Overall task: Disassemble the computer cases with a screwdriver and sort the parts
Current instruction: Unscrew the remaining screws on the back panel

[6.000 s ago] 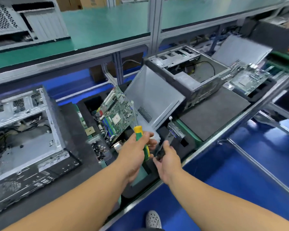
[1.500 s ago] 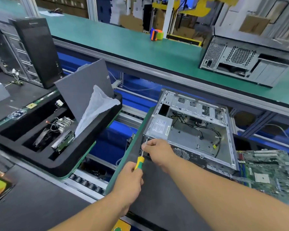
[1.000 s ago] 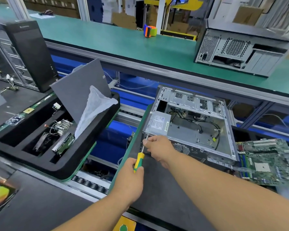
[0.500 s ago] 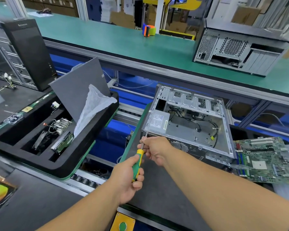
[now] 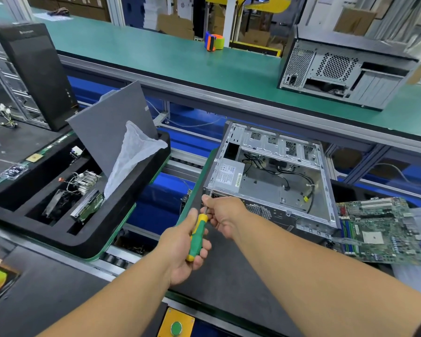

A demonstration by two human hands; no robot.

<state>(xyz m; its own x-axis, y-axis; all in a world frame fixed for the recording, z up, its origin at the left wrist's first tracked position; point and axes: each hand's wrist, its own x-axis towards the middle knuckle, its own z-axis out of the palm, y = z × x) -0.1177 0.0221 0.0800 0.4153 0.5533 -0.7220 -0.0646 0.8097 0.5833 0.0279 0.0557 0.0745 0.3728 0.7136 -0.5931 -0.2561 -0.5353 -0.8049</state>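
An open silver computer case [image 5: 272,181] lies on its side on a dark mat [image 5: 229,276], with its power supply [image 5: 227,175] and black cables inside. My left hand [image 5: 182,249] grips the green-and-yellow handle of a screwdriver [image 5: 197,235]. The shaft points up at the case's near left corner. My right hand [image 5: 223,215] pinches the shaft just below the tip, against the case's rear panel. A removed green motherboard [image 5: 379,229] lies to the right of the case.
A black foam tray [image 5: 88,237] at the left holds a hard drive [image 5: 88,205], a heatsink, a grey panel [image 5: 112,137] and a white bag. A black tower [image 5: 37,74] stands far left. Another case [image 5: 345,74] sits on the green bench [image 5: 180,59] behind.
Six seconds ago both hands were over a different tray with a motherboard. Over the last 1.5 s the hands stay at the case corner; my left hand turned and slid lower on the handle.
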